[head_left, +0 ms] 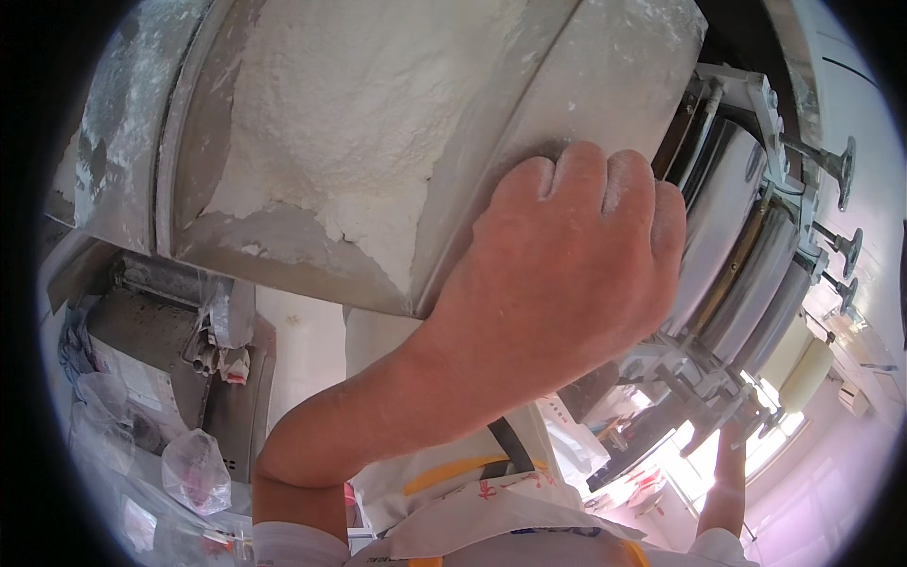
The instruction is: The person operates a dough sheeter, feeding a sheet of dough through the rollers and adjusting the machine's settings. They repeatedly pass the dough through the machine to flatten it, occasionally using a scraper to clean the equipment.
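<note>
My left hand (581,246) is closed, its back toward me, at the right side panel of a metal trough (605,94). White powder dusts its knuckles. The fingertips curl out of sight, so what they grip, if anything, is hidden. A mound of white flour-like powder (359,113) lies in the trough, with a ragged lower edge sloping toward me. My right forearm (726,477) reaches up at the lower right to a machine with shiny metal rollers (723,208); the machine's frame hides the right hand's fingers.
Handwheels (841,170) stick out along the roller machine's right side. At the lower left stands another metal machine (142,350), with a clear plastic bag (196,471) near it. A pale roller (805,373) sits at the lower right, near a bright window.
</note>
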